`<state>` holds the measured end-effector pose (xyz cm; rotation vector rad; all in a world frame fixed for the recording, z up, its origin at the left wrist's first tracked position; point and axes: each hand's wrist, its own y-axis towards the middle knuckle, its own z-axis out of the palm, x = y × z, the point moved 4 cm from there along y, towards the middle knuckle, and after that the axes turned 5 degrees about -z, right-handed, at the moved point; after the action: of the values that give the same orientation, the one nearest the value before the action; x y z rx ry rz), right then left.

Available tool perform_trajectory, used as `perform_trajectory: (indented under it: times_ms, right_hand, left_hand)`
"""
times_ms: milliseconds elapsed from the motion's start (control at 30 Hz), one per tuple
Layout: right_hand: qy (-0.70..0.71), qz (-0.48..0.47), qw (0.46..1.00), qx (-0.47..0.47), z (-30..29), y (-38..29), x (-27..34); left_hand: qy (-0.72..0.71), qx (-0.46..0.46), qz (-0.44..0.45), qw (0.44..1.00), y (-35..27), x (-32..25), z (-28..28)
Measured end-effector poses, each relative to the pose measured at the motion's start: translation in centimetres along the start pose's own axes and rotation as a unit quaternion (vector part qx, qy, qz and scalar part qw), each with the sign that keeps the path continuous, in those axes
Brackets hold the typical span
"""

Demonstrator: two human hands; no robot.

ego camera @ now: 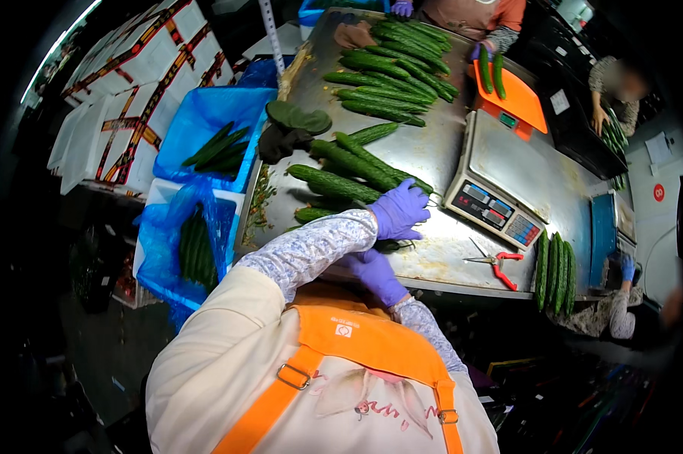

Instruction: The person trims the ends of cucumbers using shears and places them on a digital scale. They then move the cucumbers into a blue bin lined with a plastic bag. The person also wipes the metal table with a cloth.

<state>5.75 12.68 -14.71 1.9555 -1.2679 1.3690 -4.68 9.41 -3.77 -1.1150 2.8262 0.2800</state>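
Note:
My left hand [401,210], in a purple glove, reaches across the stem ends of a loose heap of cucumbers [353,164] on the metal table [432,255]. Its fingers are spread and touch the heap. Below it, near the table's front edge, is my right hand [375,275], also gloved. The stem end of another cucumber [392,246] shows just above it. My left forearm covers part of the heap, and what the right fingers do is hidden. To the right lie red-handled pruning shears [496,261] with their blades apart.
A digital scale [500,187] and an orange scale [512,102] bearing two cucumbers stand right. Rows of cucumbers [398,68] lie at the back. Several cucumbers [556,272] overhang the front edge. Blue-lined boxes [171,136] stand left. Co-workers [461,20] are across and right.

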Motion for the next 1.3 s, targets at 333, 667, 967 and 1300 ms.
perform_trajectory:
  times_ms: [333,667,967,1300]
  right_hand:
    - [0.056,0.027,0.998,-0.029,-1.9,0.4,-0.2]
    - [0.087,0.129,0.984,-0.091,-2.0,-0.3,0.7]
    - [0.005,0.153,0.970,-0.191,-1.4,-0.4,2.3]
    - [0.053,0.085,0.969,-0.227,-0.9,-1.0,0.9]
  left_hand:
    - [-0.203,-0.393,-0.166,0.881,-19.4,2.3,-5.4]
    - [-0.194,-0.026,-0.807,0.557,-52.0,11.3,10.1]
    - [-0.181,0.080,-0.745,0.637,-49.4,21.0,17.2]
    - [-0.316,-0.065,-0.823,0.467,-48.8,21.0,17.1]
